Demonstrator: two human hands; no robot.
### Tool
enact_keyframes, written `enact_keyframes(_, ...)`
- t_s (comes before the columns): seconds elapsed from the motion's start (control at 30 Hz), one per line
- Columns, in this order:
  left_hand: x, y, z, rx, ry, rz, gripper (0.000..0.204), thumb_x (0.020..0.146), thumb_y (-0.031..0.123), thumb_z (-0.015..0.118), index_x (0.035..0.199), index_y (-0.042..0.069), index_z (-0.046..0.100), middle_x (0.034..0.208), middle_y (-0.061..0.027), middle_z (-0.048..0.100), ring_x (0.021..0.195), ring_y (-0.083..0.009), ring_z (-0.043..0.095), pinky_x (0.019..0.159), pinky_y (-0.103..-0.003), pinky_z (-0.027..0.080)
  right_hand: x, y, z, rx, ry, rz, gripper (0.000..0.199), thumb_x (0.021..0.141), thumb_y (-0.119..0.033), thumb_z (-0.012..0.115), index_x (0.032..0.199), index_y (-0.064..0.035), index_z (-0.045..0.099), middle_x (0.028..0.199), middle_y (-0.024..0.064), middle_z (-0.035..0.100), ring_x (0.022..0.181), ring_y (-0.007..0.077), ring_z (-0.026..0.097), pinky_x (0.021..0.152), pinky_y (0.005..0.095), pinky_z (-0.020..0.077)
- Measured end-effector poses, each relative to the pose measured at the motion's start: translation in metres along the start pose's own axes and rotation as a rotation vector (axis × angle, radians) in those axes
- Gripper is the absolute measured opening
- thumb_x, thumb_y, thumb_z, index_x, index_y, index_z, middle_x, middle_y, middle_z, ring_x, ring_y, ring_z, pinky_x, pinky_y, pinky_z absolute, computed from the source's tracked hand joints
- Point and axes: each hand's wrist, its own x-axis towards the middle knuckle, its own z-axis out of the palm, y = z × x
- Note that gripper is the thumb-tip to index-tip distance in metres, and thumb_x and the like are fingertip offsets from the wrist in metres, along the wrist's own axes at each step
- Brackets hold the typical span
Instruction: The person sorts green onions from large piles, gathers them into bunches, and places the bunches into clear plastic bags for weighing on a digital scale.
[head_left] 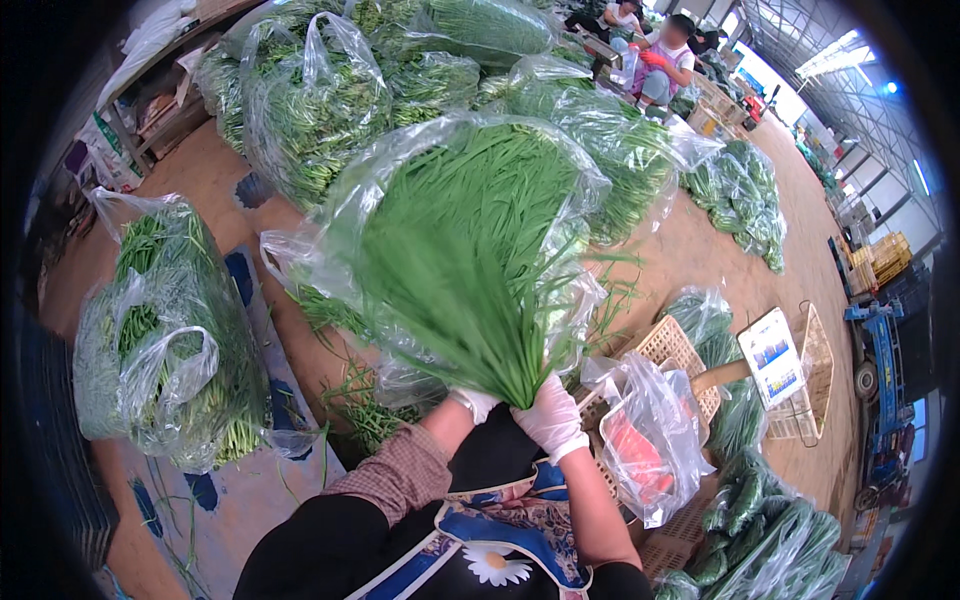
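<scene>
Held up before our chest, just in front of a broad open bag, a fanned bunch of long, flat green leaves (500,340) spreads wide at the top and narrows to a tight base. We judge it light to moderate in weight, floppy at the tips and firmer toward the stems; the blades look smooth, perhaps slippery if damp, and would likely bruise or crease when squeezed, so the gathered base is the place to grip. There our right hand (555,415), in a thin white glove, is wrapped around the stem ends. Our left hand (475,402), gloved alike, is partly hidden behind the leaves, and we cannot tell whether its fingers are curled or spread. Of the containers, the largest near us is the clear plastic open bag (375,165), its rim folded loosely around a deep heap of similar leaves. To our left, a bulging clear bag (170,330) is packed with greens, cut ends showing at its lower side. To our right sits a beige slatted basket (680,345), and just beside it a smaller, crumpled see-through bag (650,500) around something red (638,450) that we cannot identify.
</scene>
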Motion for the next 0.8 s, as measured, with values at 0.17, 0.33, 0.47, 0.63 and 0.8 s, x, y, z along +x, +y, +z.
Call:
enact_keyframes(0.17, -0.012, -0.006, 0.017, -0.549, 0.023, -0.109, 0.049, 0.097, 0.035, 0.036, 0.137, 0.007, 0.036, 0.136, -0.0084, 0.038, 0.123, -0.0241, 0.036, 0.105, -0.038, 0.027, -0.006, -0.002, -0.005, -0.207, 0.095, -0.199, 0.103, 0.064, -0.017, 0.078, 0.142, 0.0006, 0.013, 0.13, 0.0266, 0.041, 0.116, 0.0427, 0.045, 0.094, 0.0406, 0.0422)
enact_keyframes(0.33, 0.01, 0.014, 0.029, -0.68, -0.072, -0.223, 0.051, 0.096, 0.038, 0.036, 0.137, 0.007, 0.037, 0.127, -0.0073, 0.04, 0.114, -0.0225, 0.037, 0.098, -0.036, 0.029, -0.004, 0.026, -0.021, 0.073, 0.072, -0.114, 0.093, 0.07, -0.012, 0.073, 0.141, 0.0003, 0.016, 0.119, 0.0253, 0.052, 0.106, 0.0392, 0.054, 0.088, 0.039, 0.0453)
enact_keyframes(0.47, 0.04, 0.033, 0.03, -0.867, -0.186, -0.421, 0.052, 0.096, 0.04, 0.035, 0.136, 0.007, 0.037, 0.119, -0.0064, 0.041, 0.107, -0.0213, 0.038, 0.092, -0.035, 0.03, -0.006, 0.024, -0.052, -0.154, 0.15, -0.148, 0.086, 0.07, -0.006, 0.063, 0.141, -0.0065, 0.017, 0.084, 0.0196, 0.062, 0.075, 0.0368, 0.062, 0.063, 0.0442, 0.0507)
enact_keyframes(0.63, 0.072, 0.054, 0.042, -0.956, -0.3, -0.658, 0.054, 0.095, 0.043, 0.035, 0.136, 0.007, 0.038, 0.11, -0.0054, 0.042, 0.098, -0.0198, 0.04, 0.086, -0.034, 0.031, -0.028, 0.055, -0.093, -0.321, 0.421, -0.238, 0.081, 0.069, -0.008, 0.065, 0.14, -0.006, 0.026, 0.079, 0.0117, 0.059, 0.063, 0.0285, 0.061, 0.053, 0.0374, 0.0492)
enact_keyframes(0.8, 0.081, 0.066, 0.067, -0.931, -0.385, -0.773, 0.057, 0.095, 0.046, 0.034, 0.135, 0.007, 0.038, 0.101, -0.0043, 0.044, 0.089, -0.0182, 0.041, 0.079, -0.032, 0.033, -0.057, 0.081, -0.13, 0.003, 0.362, -0.161, 0.082, 0.066, -0.009, 0.073, 0.138, -0.0049, 0.033, 0.099, 0.019, 0.059, 0.09, 0.0364, 0.059, 0.075, 0.0377, 0.049)
